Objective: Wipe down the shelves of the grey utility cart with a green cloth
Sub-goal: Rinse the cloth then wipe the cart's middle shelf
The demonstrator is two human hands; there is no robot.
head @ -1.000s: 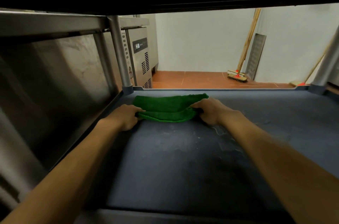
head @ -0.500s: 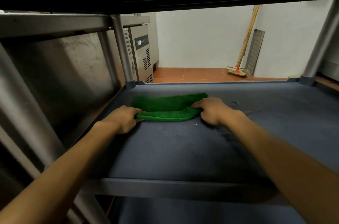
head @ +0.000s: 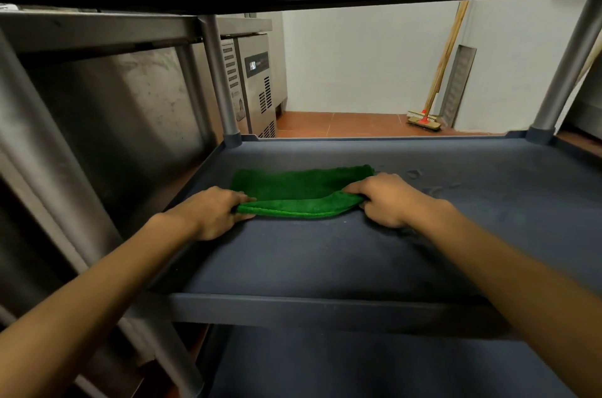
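A white wall (head: 358, 55) with a broom (head: 423, 119) leaning on it lies beyond the grey cart's middle shelf (head: 325, 261), where a folded green cloth (head: 303, 192) lies on the left half. The left hand (head: 211, 215) grips the cloth's left end and the right hand (head: 387, 199) its right end, fingers (head: 234, 197) clamped on the fabric. Cloth and grips are as they were half a second ago, but the view has drawn back, showing more lower shelf (head: 358, 365) beneath the cloth.
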